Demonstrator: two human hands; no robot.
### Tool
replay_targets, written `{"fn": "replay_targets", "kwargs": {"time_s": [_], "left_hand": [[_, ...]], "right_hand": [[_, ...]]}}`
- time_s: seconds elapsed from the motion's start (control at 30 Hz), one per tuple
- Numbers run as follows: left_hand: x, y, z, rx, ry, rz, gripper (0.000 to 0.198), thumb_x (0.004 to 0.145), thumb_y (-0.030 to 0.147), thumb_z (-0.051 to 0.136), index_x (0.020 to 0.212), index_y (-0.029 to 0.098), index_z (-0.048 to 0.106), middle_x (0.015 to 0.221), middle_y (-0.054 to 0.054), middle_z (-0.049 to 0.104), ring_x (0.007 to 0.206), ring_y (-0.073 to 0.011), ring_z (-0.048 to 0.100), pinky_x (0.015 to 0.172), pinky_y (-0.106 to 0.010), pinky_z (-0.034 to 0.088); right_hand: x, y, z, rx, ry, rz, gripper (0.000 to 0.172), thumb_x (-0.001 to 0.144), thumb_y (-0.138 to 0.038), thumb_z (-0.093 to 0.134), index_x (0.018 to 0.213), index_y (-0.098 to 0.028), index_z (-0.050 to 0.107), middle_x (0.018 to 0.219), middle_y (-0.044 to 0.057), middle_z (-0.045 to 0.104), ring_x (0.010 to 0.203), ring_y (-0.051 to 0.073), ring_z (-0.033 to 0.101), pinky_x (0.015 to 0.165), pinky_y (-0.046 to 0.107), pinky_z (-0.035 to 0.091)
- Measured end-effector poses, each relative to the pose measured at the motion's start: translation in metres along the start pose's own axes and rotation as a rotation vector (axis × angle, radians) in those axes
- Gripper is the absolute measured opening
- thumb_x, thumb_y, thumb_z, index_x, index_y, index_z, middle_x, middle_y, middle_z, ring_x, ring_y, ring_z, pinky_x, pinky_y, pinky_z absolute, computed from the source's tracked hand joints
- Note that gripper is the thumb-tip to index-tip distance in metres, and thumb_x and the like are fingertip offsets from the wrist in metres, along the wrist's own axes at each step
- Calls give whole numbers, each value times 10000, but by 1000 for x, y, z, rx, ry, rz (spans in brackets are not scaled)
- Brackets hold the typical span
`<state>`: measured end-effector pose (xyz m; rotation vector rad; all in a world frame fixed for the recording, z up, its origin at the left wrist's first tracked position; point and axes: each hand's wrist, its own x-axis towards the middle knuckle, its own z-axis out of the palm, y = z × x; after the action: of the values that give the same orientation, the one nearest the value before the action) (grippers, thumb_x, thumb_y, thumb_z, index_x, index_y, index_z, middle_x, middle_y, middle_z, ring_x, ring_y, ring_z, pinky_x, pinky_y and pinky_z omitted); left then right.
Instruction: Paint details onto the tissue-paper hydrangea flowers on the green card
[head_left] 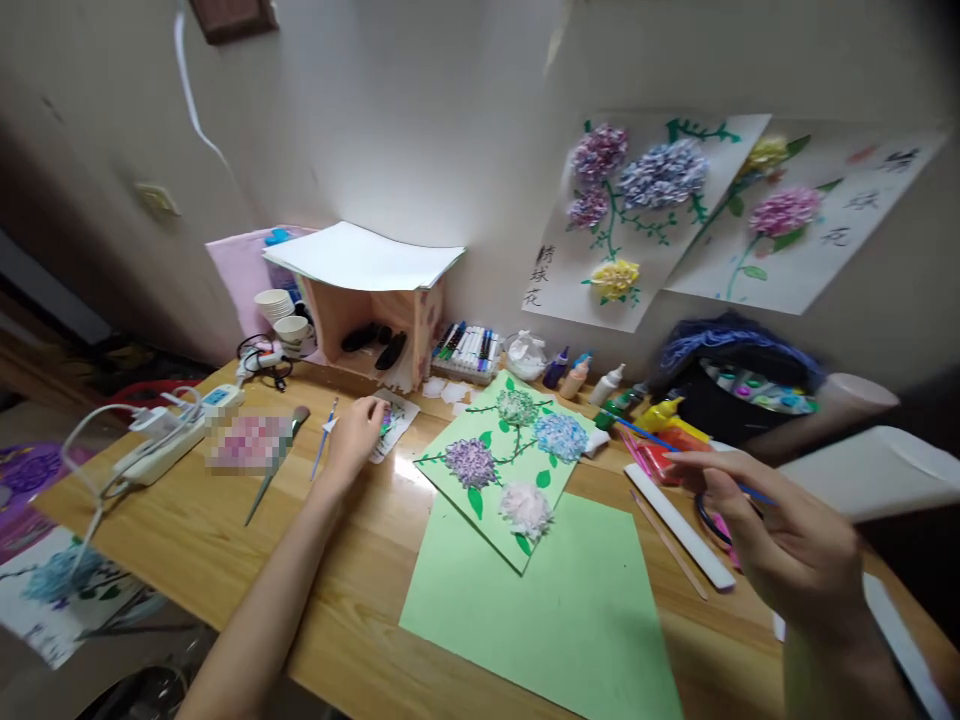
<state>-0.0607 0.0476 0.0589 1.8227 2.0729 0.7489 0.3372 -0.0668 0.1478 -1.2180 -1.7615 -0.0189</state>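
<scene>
My left hand [358, 436] is closed near a small picture card [396, 425] on the wooden table; a bit of white shows beside its fingers, and whatever it grips is too small to name. Raised over the right side, my right hand [772, 530] holds a thin blue brush [645, 433] between thumb and fingers. Between the hands, a green sheet with flowers [442, 478] lies tilted on top of a plain green sheet [525, 620]. Its raised flowers are purple, blue, pale green and whitish pink.
Markers [472, 348], paint bottles [576, 377] and a wooden box [375, 320] line the back. A power strip [176, 440] and large brush [277, 465] lie left. A white bar [679, 528] and black bag [739, 370] are right. Flower pictures [626, 230] hang on the wall.
</scene>
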Motion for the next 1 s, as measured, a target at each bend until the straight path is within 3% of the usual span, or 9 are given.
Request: {"fn": "replay_targets", "kwargs": {"time_s": [0.1,0.2,0.33,0.5,0.67,1.0], "left_hand": [[-5,-36,-18,143,139,-136,350,924,255,383,1019,102,683,1076,-174,663,1053,-280,582,878,-330,411],[-1,-59,-20,232,157,-188,296,885,241,469,954,108,724,1008,-185,676,1038,-295,585,847,-332,423],[5,-68,-11,252,127,-177,283,871,309,529,941,139,745,984,-163,694,999,-291,605,791,-323,439],[2,-67,-1,211,76,-174,295,880,343,526,898,154,752,959,-146,708,951,-280,631,735,-313,439],[-2,-66,1,152,56,-208,271,868,339,542,908,164,746,971,-130,716,940,-266,641,703,-293,428],[-4,-66,2,-7,58,-299,198,779,312,608,777,167,744,857,-136,732,866,-292,666,663,-302,417]], "right_hand": [[-5,-13,32,46,-235,-16,197,903,-272,483,959,-230,668,889,60,715,795,183,683,695,281,542],[-16,-43,77,118,-327,-95,214,910,-253,477,1056,-241,633,971,53,701,900,186,664,783,293,533],[-43,-84,142,146,-347,-36,264,934,-237,443,1167,-239,568,1044,62,678,971,190,632,817,313,524],[-82,-106,200,168,-400,77,377,941,-235,413,1317,-233,446,1165,92,613,1037,206,596,843,348,533],[-101,-115,223,201,-413,110,413,939,-218,402,1351,-242,390,1192,91,574,1042,197,578,862,348,535],[-113,-112,234,124,-431,138,430,931,-217,409,1358,-240,362,1236,99,553,1107,215,553,912,390,519]]}}
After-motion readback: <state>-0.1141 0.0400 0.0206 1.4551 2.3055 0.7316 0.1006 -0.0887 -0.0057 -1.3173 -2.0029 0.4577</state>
